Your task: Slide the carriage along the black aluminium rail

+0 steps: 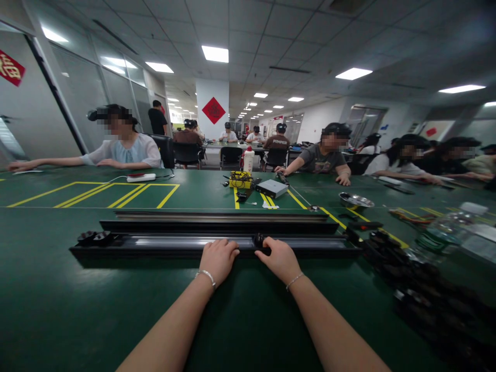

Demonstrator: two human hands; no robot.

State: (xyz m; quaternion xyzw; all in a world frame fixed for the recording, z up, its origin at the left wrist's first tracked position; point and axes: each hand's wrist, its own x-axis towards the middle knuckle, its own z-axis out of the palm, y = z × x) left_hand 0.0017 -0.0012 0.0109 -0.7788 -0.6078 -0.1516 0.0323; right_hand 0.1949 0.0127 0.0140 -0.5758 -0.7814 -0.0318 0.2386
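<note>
Two hands rest on the near edge of a long black rail (163,247) lying crosswise on the green table (77,310). The left hand (218,260) curls loosely over its edge. The right hand (279,260) pinches a small black part (259,241) on the rail. Beyond the grip lie two more rails (217,221), then a yellow box (240,179).
</note>
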